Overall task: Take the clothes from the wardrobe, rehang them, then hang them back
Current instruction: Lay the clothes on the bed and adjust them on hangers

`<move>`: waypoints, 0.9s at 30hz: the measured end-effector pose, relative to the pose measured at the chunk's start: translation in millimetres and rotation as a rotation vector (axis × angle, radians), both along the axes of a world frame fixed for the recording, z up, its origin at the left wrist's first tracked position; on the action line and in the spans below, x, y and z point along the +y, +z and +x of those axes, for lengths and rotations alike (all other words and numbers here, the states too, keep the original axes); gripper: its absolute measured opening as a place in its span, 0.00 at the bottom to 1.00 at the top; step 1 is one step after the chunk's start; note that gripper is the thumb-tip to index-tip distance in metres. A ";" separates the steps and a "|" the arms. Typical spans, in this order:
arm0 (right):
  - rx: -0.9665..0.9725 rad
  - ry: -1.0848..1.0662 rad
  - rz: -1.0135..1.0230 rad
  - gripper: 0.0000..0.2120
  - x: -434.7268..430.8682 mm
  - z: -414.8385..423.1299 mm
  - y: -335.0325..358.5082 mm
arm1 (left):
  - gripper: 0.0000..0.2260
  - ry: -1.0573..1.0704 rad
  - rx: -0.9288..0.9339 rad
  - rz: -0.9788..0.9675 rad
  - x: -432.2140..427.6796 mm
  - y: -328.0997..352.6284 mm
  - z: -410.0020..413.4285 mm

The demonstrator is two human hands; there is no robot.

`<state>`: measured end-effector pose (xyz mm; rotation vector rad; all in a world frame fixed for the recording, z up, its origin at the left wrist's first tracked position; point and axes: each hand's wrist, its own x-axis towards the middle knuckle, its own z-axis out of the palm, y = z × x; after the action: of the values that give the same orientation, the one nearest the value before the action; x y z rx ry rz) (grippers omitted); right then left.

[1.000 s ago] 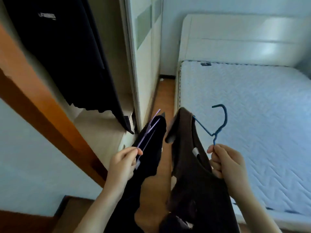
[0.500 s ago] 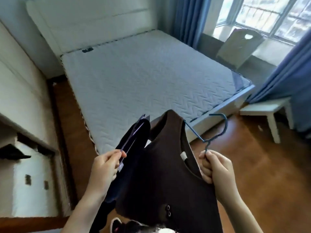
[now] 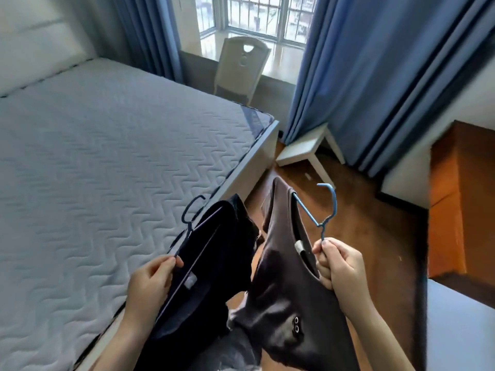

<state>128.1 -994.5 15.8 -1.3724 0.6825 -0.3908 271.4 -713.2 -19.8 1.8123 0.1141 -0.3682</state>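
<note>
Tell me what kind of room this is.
Most likely a bedroom: a bed with a bare quilted mattress, blue curtains at a barred window, and a white chair beside it.

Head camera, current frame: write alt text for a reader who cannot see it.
A person holds two hangered garments over a wooden floor: the left hand pinches a dark hanger carrying a black garment, and the right hand grips a blue hanger carrying a dark brown garment. A bare quilted mattress lies to the left, with blue curtains, a chair and a window beyond.
</note>
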 end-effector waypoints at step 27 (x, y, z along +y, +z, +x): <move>0.091 -0.060 -0.057 0.12 -548.7 402.9 -16.4 | 0.12 0.046 -0.094 0.060 -549.9 -0.7 406.9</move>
<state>531.0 -1543.2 -0.6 -1.4329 0.7940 -0.3997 678.4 -1263.1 -20.6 1.8794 0.1022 -0.2489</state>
